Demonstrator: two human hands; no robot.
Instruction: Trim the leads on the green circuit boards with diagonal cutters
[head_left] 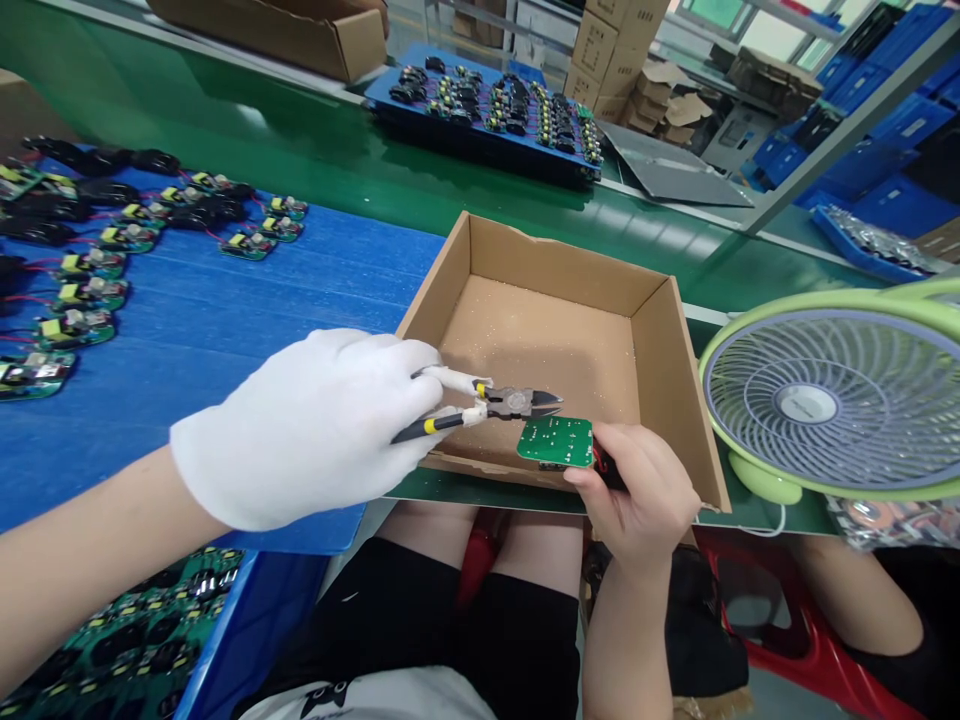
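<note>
The left hand (322, 425), in a white cloth glove, is curled around a pair of metal cutters (517, 402) with black and yellow handles. The right hand (645, 485) is bare and pinches a small, flat green circuit board (556, 440) by its right end, with a bit of red wire by the fingers. The board is held up over the near side of an open brown cardboard box (562, 265). The cutter tips are a little apart, right by the board's top edge; I cannot tell if they touch it. Tiny pale bits dot the box's floor. A round, light green plastic fan (806, 404) stands just right of the box. On the left, more green boards with yellow parts (90, 294) lie on a flat blue sheet (352, 260).
</note>
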